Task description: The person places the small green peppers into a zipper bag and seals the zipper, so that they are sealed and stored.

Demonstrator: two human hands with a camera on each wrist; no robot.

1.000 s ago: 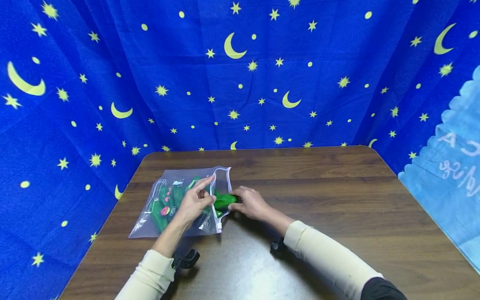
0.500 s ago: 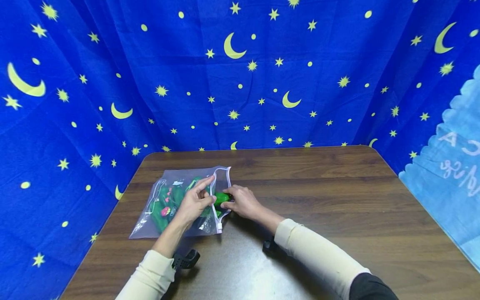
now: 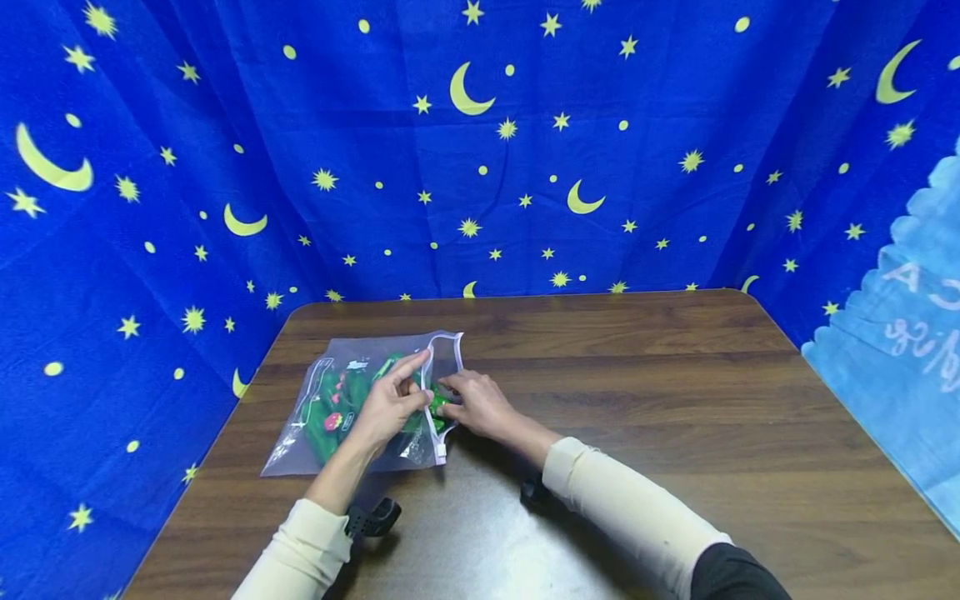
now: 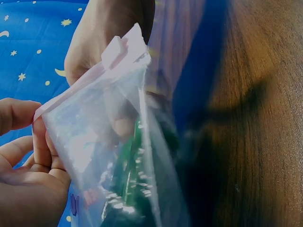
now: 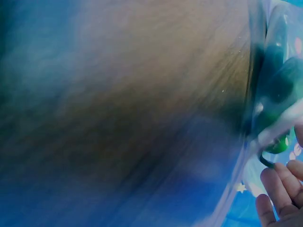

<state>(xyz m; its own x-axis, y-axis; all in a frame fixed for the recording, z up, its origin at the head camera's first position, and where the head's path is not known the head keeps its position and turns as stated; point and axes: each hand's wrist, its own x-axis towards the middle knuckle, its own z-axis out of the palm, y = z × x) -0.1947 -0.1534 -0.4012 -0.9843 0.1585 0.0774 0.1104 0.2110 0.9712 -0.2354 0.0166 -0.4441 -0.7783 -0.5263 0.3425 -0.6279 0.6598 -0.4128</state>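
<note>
A clear zip bag point(image 3: 288, 454) with a pink slider edge lies flat, its mouth facing right. Several glossy green peppers point(image 3: 322, 417) show through its printed plastic. My left hand point(image 3: 386, 412) pinches the upper lip of the mouth between thumb and finger, other fingers extended. At the opening, my right hand point(image 3: 480, 404) has its thumb and fingers apart beside a green pepper point(image 5: 278, 144). The right wrist view shows this pepper's curved stem close to the fingertips; contact is hard to tell. Through the plastic in the left wrist view, a right fingertip point(image 4: 124, 126) appears blurred.
The brown wood-grain table point(image 3: 637, 367) extends to the right and in front of the bag. A blue curtain point(image 3: 525, 150) with moons and stars stands behind and at the sides. Pale blue cloth point(image 3: 900, 375) hangs at the right.
My right hand has moved left to the bag's mouth, pushing the green pepper it held inside; its fingers have since spread. My left hand keeps its pinch on the bag.
</note>
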